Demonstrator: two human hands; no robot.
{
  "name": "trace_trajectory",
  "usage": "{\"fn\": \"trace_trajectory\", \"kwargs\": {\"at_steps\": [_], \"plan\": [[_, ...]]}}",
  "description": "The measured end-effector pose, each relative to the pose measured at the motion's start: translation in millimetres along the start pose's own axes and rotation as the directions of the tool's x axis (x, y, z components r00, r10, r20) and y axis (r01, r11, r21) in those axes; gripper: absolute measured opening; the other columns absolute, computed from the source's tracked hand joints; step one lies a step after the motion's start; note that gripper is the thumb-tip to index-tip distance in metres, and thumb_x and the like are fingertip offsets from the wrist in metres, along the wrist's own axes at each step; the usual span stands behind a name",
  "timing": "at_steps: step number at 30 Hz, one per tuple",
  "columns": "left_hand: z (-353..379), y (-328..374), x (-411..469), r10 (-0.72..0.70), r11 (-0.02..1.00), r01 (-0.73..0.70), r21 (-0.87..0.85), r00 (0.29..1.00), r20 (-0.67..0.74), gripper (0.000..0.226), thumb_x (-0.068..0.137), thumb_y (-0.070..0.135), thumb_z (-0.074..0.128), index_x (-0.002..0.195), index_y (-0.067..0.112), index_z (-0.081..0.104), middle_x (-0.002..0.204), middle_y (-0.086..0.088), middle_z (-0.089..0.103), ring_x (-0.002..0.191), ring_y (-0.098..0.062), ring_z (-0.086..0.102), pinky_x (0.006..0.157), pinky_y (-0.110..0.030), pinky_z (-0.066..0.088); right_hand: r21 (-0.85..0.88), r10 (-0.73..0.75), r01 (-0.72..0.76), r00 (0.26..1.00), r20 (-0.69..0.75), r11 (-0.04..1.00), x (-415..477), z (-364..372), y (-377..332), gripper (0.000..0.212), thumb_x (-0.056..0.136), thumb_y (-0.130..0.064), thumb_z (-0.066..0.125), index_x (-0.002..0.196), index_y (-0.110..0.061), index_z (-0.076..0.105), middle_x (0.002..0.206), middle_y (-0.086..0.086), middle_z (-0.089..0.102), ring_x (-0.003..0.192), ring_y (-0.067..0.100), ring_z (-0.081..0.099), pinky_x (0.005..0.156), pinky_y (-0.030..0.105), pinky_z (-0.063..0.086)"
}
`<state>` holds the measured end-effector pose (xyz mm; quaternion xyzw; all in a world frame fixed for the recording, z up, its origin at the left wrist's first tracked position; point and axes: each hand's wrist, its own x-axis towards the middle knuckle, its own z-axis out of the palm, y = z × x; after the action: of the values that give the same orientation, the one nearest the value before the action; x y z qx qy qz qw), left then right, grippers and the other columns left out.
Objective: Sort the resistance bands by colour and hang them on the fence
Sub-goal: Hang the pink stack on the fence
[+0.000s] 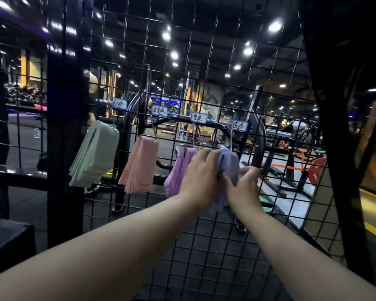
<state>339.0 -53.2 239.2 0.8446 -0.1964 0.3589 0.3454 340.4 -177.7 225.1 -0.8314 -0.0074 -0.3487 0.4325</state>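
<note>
Head view: the left hand (201,170) and right hand (245,183), close together, both grip the blue bands (227,158) at the rightmost hook (231,137) on the fence (204,235), just right of the purple bands (178,170). It would be best to spread the loop, slide it fully past the hook tip, then release.

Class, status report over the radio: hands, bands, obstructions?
Left hand, right hand both grip blue bands at rightmost hook. Green bands, pink bands, purple bands hang on fence. Nothing blocking.
</note>
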Motion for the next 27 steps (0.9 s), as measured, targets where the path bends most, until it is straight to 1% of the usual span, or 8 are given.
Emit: {"fn": "trace_trajectory", "kwargs": {"at_steps": [4, 9, 12, 14, 17, 21, 25, 27], "plan": [[12, 1, 3, -0.128, 0.985, 0.136, -0.108, 0.989, 0.077, 0.039, 0.088, 0.020, 0.066, 0.125, 0.018, 0.052, 0.125, -0.003, 0.049, 0.118, -0.024, 0.050, 0.100, -0.043, 0.046, -0.082, 0.014, -0.011, 0.999, 0.035, 0.997, 4, 1, 6, 0.028, 0.092, -0.025, 0.065, 0.099, -0.013, 0.041, 0.107, 0.011, 0.052, 0.095, 0.027, 0.052, 0.076, 0.031, 0.039], [13, 2, -3, -0.107, 0.974, 0.124, -0.192, 0.990, 0.095, 0.044, 0.094, 0.012, 0.056, 0.136, 0.022, 0.049, 0.133, -0.002, 0.052, 0.118, -0.022, 0.058, 0.100, -0.044, 0.048, -0.037, 0.010, -0.007, 0.995, 0.098, 0.999, 5, 1, 9, 0.021, 0.094, -0.020, 0.060, 0.099, -0.007, 0.044, 0.097, 0.012, 0.055, 0.088, 0.028, 0.054, 0.071, 0.031, 0.036], [12, -3, -8, -0.066, 0.992, 0.072, -0.099, 0.996, 0.065, 0.044, 0.096, 0.011, 0.054, 0.140, 0.020, 0.052, 0.137, -0.001, 0.056, 0.122, -0.017, 0.057, 0.102, -0.029, 0.045, -0.006, 0.017, -0.017, 0.995, 0.099, 1.000, 1, 1, 7, 0.024, 0.097, -0.028, 0.057, 0.097, -0.008, 0.043, 0.089, 0.005, 0.056, 0.083, 0.025, 0.055, 0.068, 0.032, 0.036], [13, -7, -10, -0.027, 0.999, 0.030, -0.031, 0.997, 0.077, 0.047, 0.098, 0.012, 0.053, 0.144, 0.018, 0.049, 0.146, -0.001, 0.051, 0.131, -0.015, 0.050, 0.109, -0.026, 0.039, 0.004, 0.020, -0.020, 0.995, 0.102, 1.000, -2, 0, 6, 0.030, 0.097, -0.036, 0.057, 0.097, -0.010, 0.043, 0.086, 0.003, 0.057, 0.081, 0.024, 0.056, 0.067, 0.032, 0.037], [18, -11, -11, -0.032, 0.999, 0.036, -0.018, 0.987, 0.155, 0.048, 0.102, 0.017, 0.047, 0.150, 0.018, 0.042, 0.155, 0.000, 0.040, 0.137, -0.017, 0.044, 0.112, -0.031, 0.038, -0.025, 0.035, -0.032, 0.995, 0.095, 0.999, -2, -3, 5, 0.033, 0.095, -0.039, 0.059, 0.097, -0.011, 0.042, 0.081, -0.003, 0.054, 0.077, 0.023, 0.055, 0.065, 0.032, 0.037], [26, -17, -6, 0.019, 0.992, -0.044, 0.121, 0.980, 0.198, 0.048, 0.099, 0.019, 0.052, 0.146, 0.017, 0.043, 0.148, 0.000, 0.043, 0.124, -0.025, 0.055, 0.096, -0.039, 0.051, -0.076, 0.052, -0.044, 0.993, 0.105, 0.996, 3, -5, 6, 0.032, 0.097, -0.037, 0.057, 0.099, -0.009, 0.042, 0.088, 0.006, 0.058, 0.084, 0.029, 0.058, 0.068, 0.034, 0.039], [28, -16, -12, 0.017, 0.988, -0.053, 0.145, 0.971, 0.240, 0.067, 0.095, 0.006, 0.055, 0.155, 0.016, 0.028, 0.159, -0.001, 0.031, 0.133, -0.024, 0.049, 0.103, -0.040, 0.048, -0.075, 0.077, -0.068, 0.990, 0.121, 0.995, 2, -5, 7, 0.032, 0.097, -0.039, 0.057, 0.100, -0.010, 0.042, 0.087, 0.004, 0.057, 0.081, 0.026, 0.056, 0.067, 0.033, 0.037], [28, -17, -22, 0.037, 0.986, -0.076, 0.148, 0.968, 0.248, 0.067, 0.095, 0.004, 0.054, 0.155, 0.017, 0.027, 0.159, 0.000, 0.032, 0.134, -0.022, 0.048, 0.104, -0.038, 0.048, -0.063, 0.078, -0.070, 0.988, 0.131, 0.996, -4, -6, 9, 0.031, 0.097, -0.039, 0.056, 0.099, -0.012, 0.041, 0.083, 0.000, 0.055, 0.075, 0.021, 0.055, 0.062, 0.032, 0.036]]}}
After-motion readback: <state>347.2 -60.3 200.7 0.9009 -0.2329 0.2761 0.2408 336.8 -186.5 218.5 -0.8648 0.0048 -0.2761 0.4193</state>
